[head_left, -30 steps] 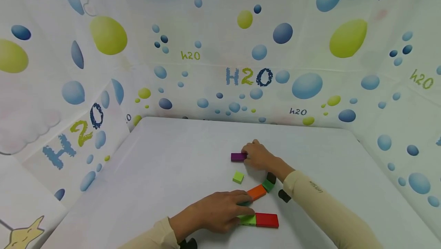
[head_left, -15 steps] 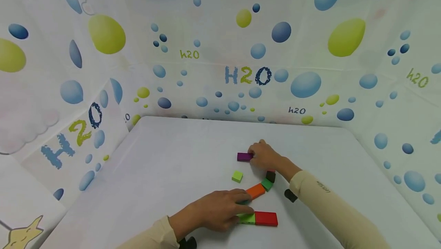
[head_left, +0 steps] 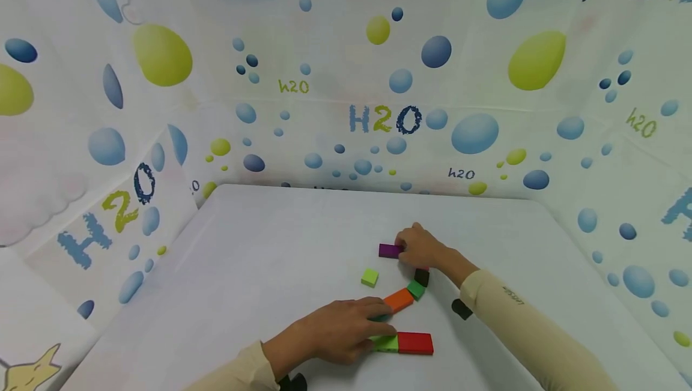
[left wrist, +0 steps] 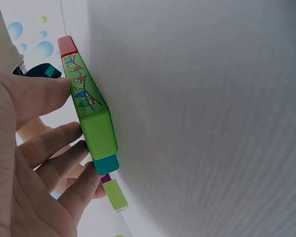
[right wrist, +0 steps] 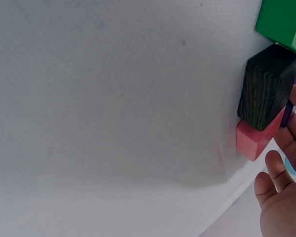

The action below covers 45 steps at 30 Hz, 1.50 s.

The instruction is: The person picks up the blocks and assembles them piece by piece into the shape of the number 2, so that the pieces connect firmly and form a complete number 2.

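Note:
In the head view my right hand [head_left: 424, 250] pinches one end of a purple block [head_left: 389, 251] on the white table. Just below that hand, a dark block [head_left: 421, 277] meets a green block [head_left: 415, 289] and then an orange block [head_left: 399, 301] in a curved row. The right wrist view has a pink block [right wrist: 254, 140] touching the dark one's end. My left hand [head_left: 340, 330] rests with extended fingers over a teal block [left wrist: 106, 164] and a light green block [left wrist: 98, 133]; its thumb touches a flag-printed face. A red block [head_left: 415, 343] adjoins the light green one.
A loose lime cube [head_left: 370, 277] lies between the purple block and the left hand. The white table [head_left: 259, 247] extends to a back edge before a patterned curtain [head_left: 324, 30]. Black wrist cameras sit under both forearms.
My right hand has slid the purple block rightward, toward the upper end of the curved row. The left hand stays in place over its blocks. The head view has shifted slightly.

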Tool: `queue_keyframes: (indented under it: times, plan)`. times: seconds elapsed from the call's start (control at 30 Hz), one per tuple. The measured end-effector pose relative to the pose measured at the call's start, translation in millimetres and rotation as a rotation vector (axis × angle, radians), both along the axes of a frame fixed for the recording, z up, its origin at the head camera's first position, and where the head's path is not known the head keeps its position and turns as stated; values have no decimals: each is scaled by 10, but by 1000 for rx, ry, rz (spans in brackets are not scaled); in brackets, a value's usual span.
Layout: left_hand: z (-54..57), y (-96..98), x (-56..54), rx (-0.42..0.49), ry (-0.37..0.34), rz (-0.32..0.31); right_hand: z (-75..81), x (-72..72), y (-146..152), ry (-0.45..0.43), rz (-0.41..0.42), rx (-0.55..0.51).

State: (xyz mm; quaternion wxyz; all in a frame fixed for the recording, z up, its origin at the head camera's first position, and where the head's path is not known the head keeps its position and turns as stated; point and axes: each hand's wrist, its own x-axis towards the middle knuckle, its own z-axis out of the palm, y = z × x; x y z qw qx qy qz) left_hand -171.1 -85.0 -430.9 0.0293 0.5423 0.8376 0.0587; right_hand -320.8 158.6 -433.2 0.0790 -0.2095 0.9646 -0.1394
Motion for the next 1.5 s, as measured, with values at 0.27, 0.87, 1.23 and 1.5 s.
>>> queue_keyframes:
  times: [0.27,0.87,1.23,1.5]
  plan:
    - [6,4,-1,-3,-8,9,24,-1,92,-49,-30,-33]
    - [17,21,6,-9,-3,15,20,10,194,-50,-39,-48]
    - [51,31,8,-17,-7,11,-1,39,217,-23,-15,-52]
    - [81,61,2,-39,-25,27,20,88,210,-45,-62,-71]
